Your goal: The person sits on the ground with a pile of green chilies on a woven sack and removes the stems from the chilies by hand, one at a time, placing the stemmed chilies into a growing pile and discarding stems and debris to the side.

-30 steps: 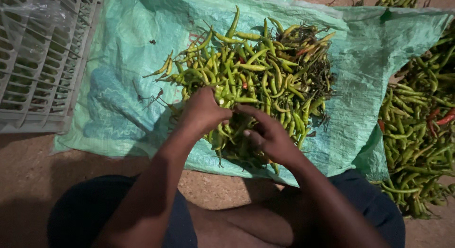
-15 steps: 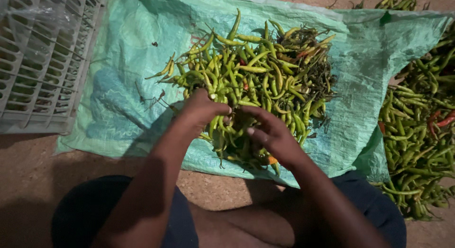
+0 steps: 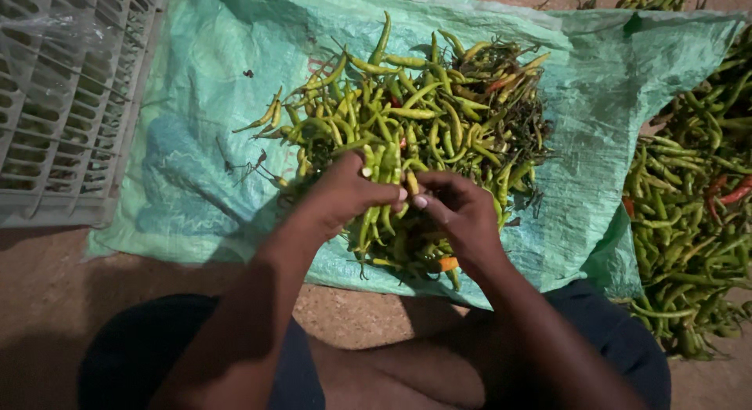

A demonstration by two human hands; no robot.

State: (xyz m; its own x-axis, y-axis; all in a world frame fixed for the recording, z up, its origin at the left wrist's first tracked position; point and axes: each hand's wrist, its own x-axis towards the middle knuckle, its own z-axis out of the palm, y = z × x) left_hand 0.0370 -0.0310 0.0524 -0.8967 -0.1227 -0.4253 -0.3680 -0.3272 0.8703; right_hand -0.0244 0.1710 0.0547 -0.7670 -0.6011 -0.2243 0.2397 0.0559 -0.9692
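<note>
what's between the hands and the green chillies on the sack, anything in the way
Nothing visible. The left hand and right hand are already in the pile of green chillies on the green woven sack, fingertips meeting over a few pods at its near edge. The grey plastic crate lies off to the side.

A white plastic crate stands at the upper left, its slatted side against the edge of a green woven sack spread on the brown dirt floor. A second heap of green chillies lies at the right.
</note>
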